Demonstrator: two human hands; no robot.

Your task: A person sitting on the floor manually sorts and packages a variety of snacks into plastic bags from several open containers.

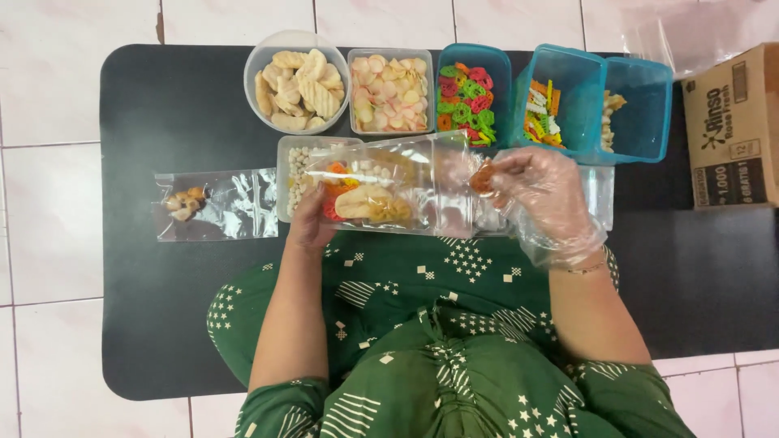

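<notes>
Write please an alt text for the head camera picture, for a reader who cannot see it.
A person's left hand holds a clear bag of mixed crackers while the gloved right hand brings an orange cracker to its mouth. Behind stand tubs of snacks on a black mat, with a second small bag lying at the left.

light: bright, even | shadows: faint | glare: plastic bag [406,182] sheen | focus: slightly soft
</notes>
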